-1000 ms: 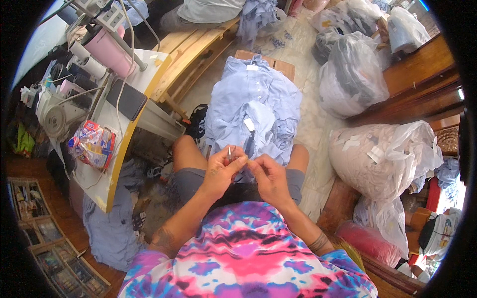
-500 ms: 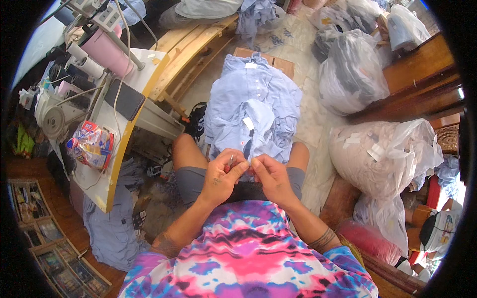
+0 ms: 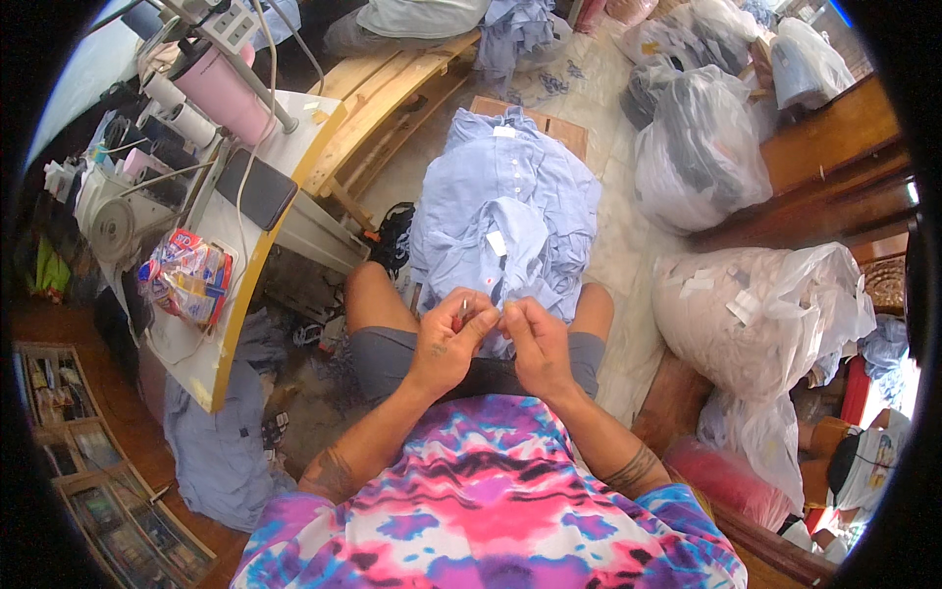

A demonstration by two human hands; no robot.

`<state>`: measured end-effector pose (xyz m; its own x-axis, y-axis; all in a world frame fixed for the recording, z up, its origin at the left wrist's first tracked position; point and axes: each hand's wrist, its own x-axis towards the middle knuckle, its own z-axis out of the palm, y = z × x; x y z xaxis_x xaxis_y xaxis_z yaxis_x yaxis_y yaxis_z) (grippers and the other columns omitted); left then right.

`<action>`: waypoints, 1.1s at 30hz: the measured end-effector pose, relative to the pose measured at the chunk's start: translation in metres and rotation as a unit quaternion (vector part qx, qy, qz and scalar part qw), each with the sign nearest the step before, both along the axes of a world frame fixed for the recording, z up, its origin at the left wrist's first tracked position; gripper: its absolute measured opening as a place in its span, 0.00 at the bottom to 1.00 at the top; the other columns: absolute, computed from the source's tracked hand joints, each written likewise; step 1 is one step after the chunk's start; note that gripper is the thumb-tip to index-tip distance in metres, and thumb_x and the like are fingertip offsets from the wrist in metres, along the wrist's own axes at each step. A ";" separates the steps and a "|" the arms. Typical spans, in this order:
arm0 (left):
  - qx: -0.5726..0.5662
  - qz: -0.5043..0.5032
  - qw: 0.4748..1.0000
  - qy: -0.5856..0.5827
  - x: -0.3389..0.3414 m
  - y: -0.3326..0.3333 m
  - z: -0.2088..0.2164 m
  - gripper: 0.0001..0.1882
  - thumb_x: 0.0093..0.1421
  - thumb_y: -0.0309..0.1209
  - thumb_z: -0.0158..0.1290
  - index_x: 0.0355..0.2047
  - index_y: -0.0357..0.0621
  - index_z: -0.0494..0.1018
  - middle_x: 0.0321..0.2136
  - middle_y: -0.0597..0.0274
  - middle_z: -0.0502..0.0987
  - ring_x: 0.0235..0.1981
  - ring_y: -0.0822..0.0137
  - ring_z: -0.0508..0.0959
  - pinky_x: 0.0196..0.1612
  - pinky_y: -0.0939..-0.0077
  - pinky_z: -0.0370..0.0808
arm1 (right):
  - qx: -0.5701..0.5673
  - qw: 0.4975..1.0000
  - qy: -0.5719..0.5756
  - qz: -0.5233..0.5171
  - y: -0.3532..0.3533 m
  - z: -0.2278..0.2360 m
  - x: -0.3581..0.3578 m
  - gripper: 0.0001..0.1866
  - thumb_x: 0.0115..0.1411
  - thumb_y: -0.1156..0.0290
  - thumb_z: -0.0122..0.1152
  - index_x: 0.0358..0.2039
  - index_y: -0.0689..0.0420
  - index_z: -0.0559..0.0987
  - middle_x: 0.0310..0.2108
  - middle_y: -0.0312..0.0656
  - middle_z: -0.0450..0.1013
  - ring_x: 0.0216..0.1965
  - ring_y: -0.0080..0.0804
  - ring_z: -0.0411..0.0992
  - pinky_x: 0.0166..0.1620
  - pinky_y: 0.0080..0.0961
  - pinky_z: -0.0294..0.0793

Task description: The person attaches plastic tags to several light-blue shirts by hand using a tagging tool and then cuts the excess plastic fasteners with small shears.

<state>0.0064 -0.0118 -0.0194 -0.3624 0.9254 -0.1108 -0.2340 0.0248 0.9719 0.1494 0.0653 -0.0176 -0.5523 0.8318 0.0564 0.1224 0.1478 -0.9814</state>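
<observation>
- Light-blue garments (image 3: 535,187) lie heaped between our knees, just far of our 2 hands, with a brown wooden board (image 3: 569,135) showing at the heap's far end.
- White tags mark the heap: 1 near tag (image 3: 496,242) and 1 far tag (image 3: 504,132).
- Our left hand (image 3: 451,342) has its grip closed around a slim metal tool (image 3: 464,310), its tip pointing up.
- Our right hand (image 3: 538,348) has its grip drawn in, thumb pressed to index finger; we cannot tell if it pinches anything.
- Both hands meet closely over the heap's near edge.
- To our left, the white table (image 3: 201,368) carries a dark phone (image 3: 257,188), a pink tumbler (image 3: 226,93) and a colourful packet (image 3: 186,275).
- To our right, we see a stuffed clear bag (image 3: 716,304), with a dark-filled bag (image 3: 702,147) far of it.
</observation>
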 end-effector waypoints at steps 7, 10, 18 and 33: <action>-0.008 -0.022 0.998 -0.051 -0.020 -0.006 0.021 0.07 0.70 0.33 0.58 0.39 0.43 0.75 0.24 0.74 0.71 0.18 0.83 0.64 0.18 0.85 0.60 | -0.140 0.988 0.053 0.041 -0.001 0.021 -0.002 0.19 0.75 0.61 0.53 0.30 0.61 0.77 0.26 0.35 0.70 0.30 0.20 0.66 0.35 0.20 0.66; -0.029 -0.052 0.991 -0.119 -0.027 -0.004 0.045 0.08 0.70 0.34 0.58 0.39 0.43 0.75 0.24 0.75 0.70 0.16 0.84 0.64 0.17 0.86 0.58 | -0.064 0.993 0.071 0.076 0.012 0.039 0.000 0.19 0.75 0.60 0.53 0.31 0.61 0.78 0.31 0.35 0.71 0.32 0.20 0.65 0.37 0.19 0.64; -0.003 -0.011 0.996 -0.087 -0.039 0.001 0.074 0.10 0.72 0.36 0.55 0.41 0.41 0.74 0.24 0.74 0.70 0.15 0.84 0.63 0.16 0.88 0.57 | -0.226 0.956 0.140 0.124 0.025 0.056 -0.019 0.18 0.75 0.58 0.53 0.38 0.61 0.79 0.36 0.34 0.72 0.36 0.21 0.69 0.41 0.21 0.69; -0.088 -0.129 0.978 -0.138 -0.059 -0.023 0.090 0.20 0.76 0.44 0.45 0.51 0.39 0.76 0.27 0.74 0.68 0.18 0.85 0.63 0.18 0.87 0.58 | -0.239 0.959 0.122 0.085 0.017 0.051 -0.046 0.19 0.77 0.56 0.50 0.39 0.60 0.77 0.33 0.35 0.76 0.34 0.19 0.70 0.40 0.20 0.71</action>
